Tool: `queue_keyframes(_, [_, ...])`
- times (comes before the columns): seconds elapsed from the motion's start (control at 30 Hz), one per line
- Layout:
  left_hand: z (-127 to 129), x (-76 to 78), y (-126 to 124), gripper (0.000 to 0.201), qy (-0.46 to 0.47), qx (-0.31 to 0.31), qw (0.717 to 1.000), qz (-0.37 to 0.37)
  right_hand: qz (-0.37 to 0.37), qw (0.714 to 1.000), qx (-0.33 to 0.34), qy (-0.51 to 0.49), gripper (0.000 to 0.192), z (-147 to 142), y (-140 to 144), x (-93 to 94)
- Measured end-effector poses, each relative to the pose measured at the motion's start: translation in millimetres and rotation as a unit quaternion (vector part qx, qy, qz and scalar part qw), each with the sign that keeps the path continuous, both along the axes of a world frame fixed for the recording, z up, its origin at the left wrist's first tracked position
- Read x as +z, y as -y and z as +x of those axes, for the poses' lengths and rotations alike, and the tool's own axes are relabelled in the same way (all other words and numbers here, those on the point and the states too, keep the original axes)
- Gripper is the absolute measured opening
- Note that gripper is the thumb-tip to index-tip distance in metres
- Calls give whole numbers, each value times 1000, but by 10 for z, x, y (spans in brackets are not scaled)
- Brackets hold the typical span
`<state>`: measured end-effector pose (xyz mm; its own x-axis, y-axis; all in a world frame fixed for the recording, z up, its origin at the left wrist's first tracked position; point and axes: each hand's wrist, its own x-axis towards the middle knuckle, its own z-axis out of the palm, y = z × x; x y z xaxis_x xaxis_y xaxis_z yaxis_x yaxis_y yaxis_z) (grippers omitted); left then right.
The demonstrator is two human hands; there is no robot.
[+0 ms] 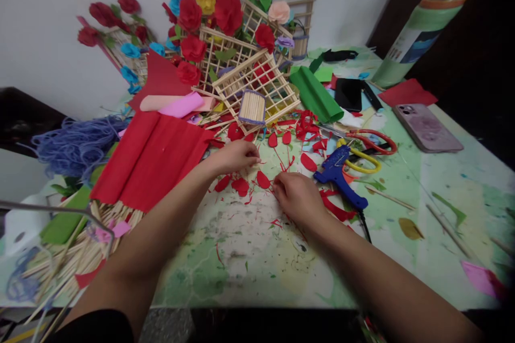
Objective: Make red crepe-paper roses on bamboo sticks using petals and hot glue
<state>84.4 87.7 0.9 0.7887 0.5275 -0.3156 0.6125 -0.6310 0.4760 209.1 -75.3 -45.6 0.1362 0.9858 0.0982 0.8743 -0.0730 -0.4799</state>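
Note:
My left hand (237,156) is over the middle of the table, its fingertips pinched together; a thin red sliver shows by them, but what they hold is too small to make out. Lower and to the right, my right hand (300,198) has curled fingers close to the tabletop, with their tips partly hidden. Between the hands lies a red paper petal (263,180). More cut petals (240,187) rest below my left hand, and another petal (308,162) is above my right hand. Red paper scraps (306,124) are heaped beyond.
Right of my right hand lie a blue glue gun (338,174), red-handled scissors (374,139) and a phone (428,127). A bottle (418,37) stands behind. Stick lattices (277,91) with paper flowers (228,12) lean at the back. Red crepe paper (151,158) and blue cord (78,144) lie left.

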Motion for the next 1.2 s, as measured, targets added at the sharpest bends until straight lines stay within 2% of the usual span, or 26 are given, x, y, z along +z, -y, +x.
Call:
queue_keyframes(0.17, [-93,-104,164,22,-7,9,1000,-16,0,1000,-2,-4,18,-3,3,2])
queue_keyframes(0.33, [-98,-210,236,20,0,24,999,48,-10,1000,-5,7,18,-7,5,18])
queue_keyframes(0.6, [-102,-250,243,14,5,43,998,34,-14,1000,-9,1,16,-6,9,37])
queue_keyframes(0.73, [-99,-236,253,8,40,53,998,-8,-5,1000,-15,-22,17,-3,15,33])
queue_keyframes(0.83, [-114,-195,275,6,77,64,992,-75,8,999,-19,-43,19,-2,20,40])
queue_keyframes(1.03, [-186,-93,254,18,167,87,964,-189,10,998,-2,-62,22,2,40,74])
queue_keyframes(1.2, [-194,-15,287,26,235,116,939,-223,21,992,-1,-123,25,4,50,65])
